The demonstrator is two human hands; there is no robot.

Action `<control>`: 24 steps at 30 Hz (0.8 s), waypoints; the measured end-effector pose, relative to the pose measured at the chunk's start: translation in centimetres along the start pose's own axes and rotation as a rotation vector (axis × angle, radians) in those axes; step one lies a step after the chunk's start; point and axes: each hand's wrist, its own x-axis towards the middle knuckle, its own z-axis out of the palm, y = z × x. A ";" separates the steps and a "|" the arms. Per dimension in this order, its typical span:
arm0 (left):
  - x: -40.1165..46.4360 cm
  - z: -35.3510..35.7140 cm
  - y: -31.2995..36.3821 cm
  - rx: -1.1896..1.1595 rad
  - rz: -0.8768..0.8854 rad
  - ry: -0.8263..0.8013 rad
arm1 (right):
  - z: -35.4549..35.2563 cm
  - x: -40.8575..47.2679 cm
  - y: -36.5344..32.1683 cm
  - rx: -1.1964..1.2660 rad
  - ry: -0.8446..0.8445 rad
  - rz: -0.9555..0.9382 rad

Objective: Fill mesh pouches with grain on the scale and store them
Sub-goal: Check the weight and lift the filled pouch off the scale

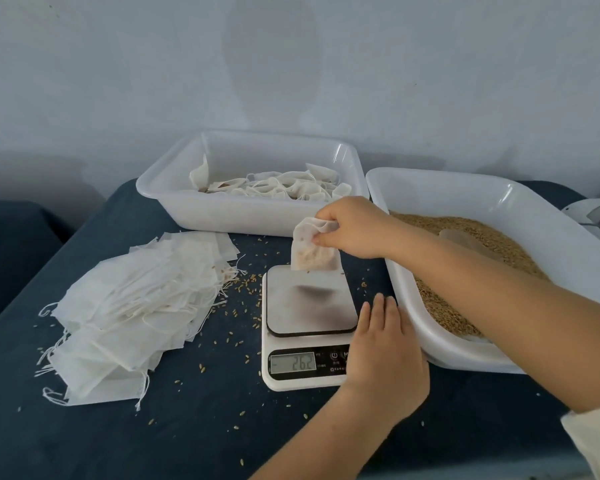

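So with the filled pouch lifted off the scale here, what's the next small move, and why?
Probably carry the pouch back and drop it into the rear tray, where other filled pouches already lie. The right hand pinches it by its top, its lower edge just above the scale platform, grain showing inside. The left hand rests flat at the scale's right edge, holding nothing.

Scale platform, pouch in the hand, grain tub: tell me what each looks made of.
Scale platform: likely brushed stainless steel, grey with a soft, blurred reflection. Pouch: thin white non-woven or mesh fabric, translucent, grain showing through; the weave is too fine to tell. Grain tub: white, slightly translucent plastic with glossy rim highlights.
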 end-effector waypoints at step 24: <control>-10.0 -4.0 -11.5 -0.361 -0.168 0.546 | -0.7 -13.1 -4.3 0.064 0.182 0.032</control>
